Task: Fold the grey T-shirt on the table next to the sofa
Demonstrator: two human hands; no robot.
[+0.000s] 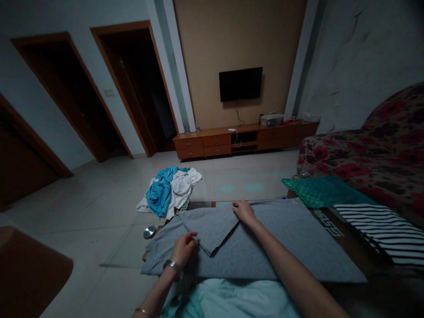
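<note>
A grey V-neck T-shirt (265, 247) lies spread sideways over a low table, its dark-edged neckline in the middle. My left hand (184, 249), with bracelets on the wrist, has its fingers closed at the left edge of the neckline. On the neckline's far right end, close to the shirt's far edge, my right hand (244, 213) is closed with the fingertips on the fabric. The undersides of both hands are hidden. Light green cloth (232, 300) sits directly below the shirt, nearest to me.
Blue and white clothes (160, 192) are heaped at the table's far left corner, with a round metal object (149, 232) nearby. Right of the shirt lie a green garment (327, 191) and a striped garment (380, 229) by a floral sofa (331, 150). A TV cabinet (217, 142) stands beyond.
</note>
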